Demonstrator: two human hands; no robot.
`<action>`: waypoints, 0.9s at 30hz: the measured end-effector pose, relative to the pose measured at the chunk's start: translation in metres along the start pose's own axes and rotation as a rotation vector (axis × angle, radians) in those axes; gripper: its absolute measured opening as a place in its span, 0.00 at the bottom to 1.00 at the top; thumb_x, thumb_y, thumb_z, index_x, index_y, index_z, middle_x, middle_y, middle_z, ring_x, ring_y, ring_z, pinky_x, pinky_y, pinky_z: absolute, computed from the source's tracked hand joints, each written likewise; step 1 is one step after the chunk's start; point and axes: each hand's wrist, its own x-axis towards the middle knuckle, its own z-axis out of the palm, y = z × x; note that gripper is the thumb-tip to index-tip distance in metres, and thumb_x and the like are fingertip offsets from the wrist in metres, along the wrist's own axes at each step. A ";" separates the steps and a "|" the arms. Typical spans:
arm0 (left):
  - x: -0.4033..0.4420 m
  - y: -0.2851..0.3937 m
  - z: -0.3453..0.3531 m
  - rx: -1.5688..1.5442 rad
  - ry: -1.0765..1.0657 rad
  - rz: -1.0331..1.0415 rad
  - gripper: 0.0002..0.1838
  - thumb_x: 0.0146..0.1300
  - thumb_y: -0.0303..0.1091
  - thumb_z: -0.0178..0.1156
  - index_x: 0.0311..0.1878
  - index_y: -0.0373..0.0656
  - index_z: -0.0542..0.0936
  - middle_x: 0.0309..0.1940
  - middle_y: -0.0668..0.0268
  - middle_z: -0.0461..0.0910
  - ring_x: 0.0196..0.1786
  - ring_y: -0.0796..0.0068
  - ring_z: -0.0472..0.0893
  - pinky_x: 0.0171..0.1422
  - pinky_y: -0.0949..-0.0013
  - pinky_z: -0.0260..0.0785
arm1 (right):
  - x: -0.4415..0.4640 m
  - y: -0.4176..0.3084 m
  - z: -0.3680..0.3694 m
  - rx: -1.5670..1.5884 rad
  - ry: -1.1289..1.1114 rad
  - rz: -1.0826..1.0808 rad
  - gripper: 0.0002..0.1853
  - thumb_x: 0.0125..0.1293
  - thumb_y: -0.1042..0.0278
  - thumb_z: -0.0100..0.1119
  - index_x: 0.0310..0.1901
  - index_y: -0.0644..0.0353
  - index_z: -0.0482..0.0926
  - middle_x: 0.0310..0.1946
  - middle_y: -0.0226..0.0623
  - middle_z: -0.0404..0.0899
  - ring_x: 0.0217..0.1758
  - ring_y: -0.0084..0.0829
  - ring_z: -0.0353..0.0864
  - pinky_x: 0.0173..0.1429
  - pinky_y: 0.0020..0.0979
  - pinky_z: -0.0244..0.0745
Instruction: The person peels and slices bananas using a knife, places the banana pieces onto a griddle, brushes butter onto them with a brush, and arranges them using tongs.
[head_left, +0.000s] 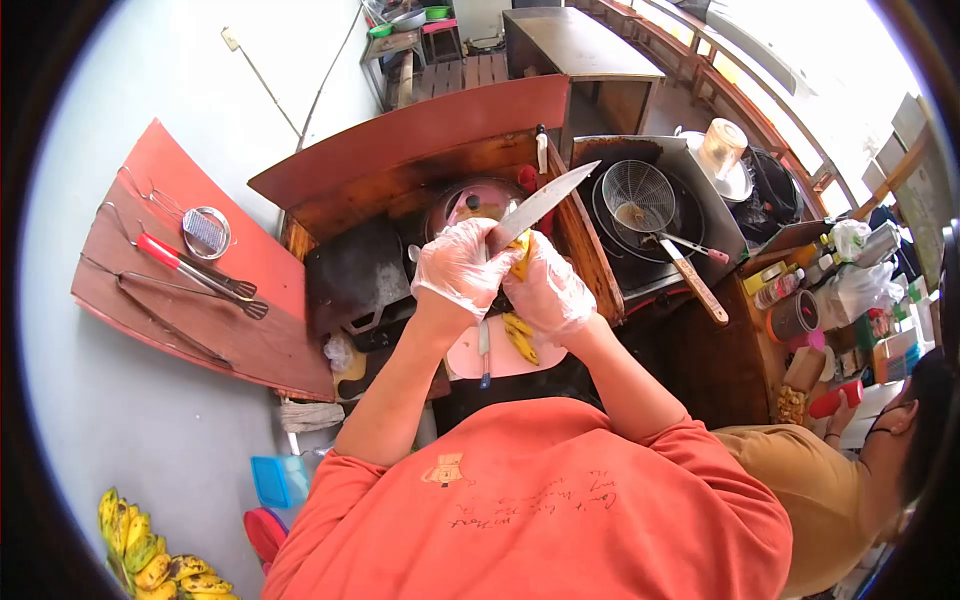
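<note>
My left hand (pixel 462 262), in a clear plastic glove, is closed around a large kitchen knife (pixel 548 203). Its blade points up and to the right; the handle is hidden in the glove. Facing it, my gloved right hand (pixel 552 287) grips a yellow banana (pixel 521 258), largely covered by the fingers, with the blade's base close against it. Below the hands, a pink cutting board (pixel 462 357) carries a small knife (pixel 485 352) with a blue handle and yellow bananas (pixel 520 340).
A lidded pan (pixel 475 200) stands behind my hands. Right of the wooden partition, a wire strainer (pixel 640 195) rests over a dark wok (pixel 612 235). Utensils hang on the red board (pixel 190 290) at left. A co-worker (pixel 810 490) stands at right; a banana bunch (pixel 135 540) lies lower left.
</note>
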 end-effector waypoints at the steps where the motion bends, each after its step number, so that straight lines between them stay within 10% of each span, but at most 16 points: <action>1: 0.000 -0.001 0.000 -0.011 0.011 0.010 0.12 0.52 0.27 0.76 0.40 0.39 0.85 0.31 0.58 0.85 0.32 0.62 0.84 0.42 0.65 0.76 | 0.000 -0.001 -0.001 0.013 -0.002 -0.017 0.26 0.69 0.56 0.62 0.62 0.64 0.68 0.50 0.59 0.81 0.52 0.63 0.81 0.55 0.56 0.76; 12: 0.001 -0.008 0.003 0.267 0.090 0.362 0.14 0.47 0.23 0.72 0.40 0.41 0.85 0.37 0.57 0.84 0.40 0.56 0.85 0.44 0.63 0.78 | 0.005 0.010 0.001 -0.088 0.066 -0.231 0.24 0.66 0.60 0.64 0.56 0.67 0.72 0.45 0.59 0.82 0.50 0.62 0.82 0.54 0.53 0.78; 17: 0.002 -0.029 0.003 -0.066 0.282 0.090 0.09 0.58 0.19 0.72 0.39 0.39 0.82 0.32 0.68 0.83 0.33 0.79 0.80 0.41 0.74 0.76 | 0.016 -0.015 -0.014 1.540 -0.438 0.463 0.25 0.72 0.41 0.60 0.52 0.58 0.77 0.36 0.34 0.81 0.35 0.29 0.81 0.36 0.34 0.78; 20: -0.003 -0.010 -0.003 -0.224 0.183 -0.189 0.07 0.61 0.18 0.69 0.39 0.40 0.82 0.31 0.71 0.81 0.33 0.82 0.81 0.38 0.75 0.75 | 0.020 -0.008 0.017 1.599 -0.510 0.509 0.27 0.75 0.36 0.52 0.54 0.55 0.77 0.36 0.34 0.80 0.33 0.31 0.80 0.35 0.35 0.77; 23: -0.010 -0.054 -0.004 0.209 0.233 0.342 0.13 0.53 0.18 0.67 0.42 0.41 0.84 0.34 0.60 0.84 0.35 0.66 0.86 0.41 0.66 0.79 | 0.021 -0.007 0.051 1.485 -0.297 0.574 0.21 0.78 0.42 0.49 0.55 0.50 0.77 0.40 0.34 0.82 0.37 0.32 0.81 0.39 0.33 0.78; 24: -0.014 -0.054 -0.008 0.210 0.190 0.375 0.16 0.49 0.18 0.66 0.43 0.41 0.84 0.35 0.58 0.85 0.37 0.61 0.86 0.44 0.65 0.80 | 0.018 0.001 0.066 1.070 -0.029 0.060 0.20 0.78 0.43 0.49 0.55 0.50 0.78 0.41 0.35 0.83 0.40 0.32 0.82 0.44 0.32 0.78; 27: -0.032 -0.060 -0.012 0.180 0.139 0.432 0.21 0.43 0.18 0.63 0.45 0.42 0.84 0.40 0.56 0.86 0.42 0.54 0.87 0.48 0.62 0.81 | 0.026 0.038 0.105 1.176 -0.098 -0.074 0.19 0.77 0.45 0.53 0.53 0.51 0.80 0.45 0.34 0.84 0.50 0.30 0.83 0.59 0.32 0.77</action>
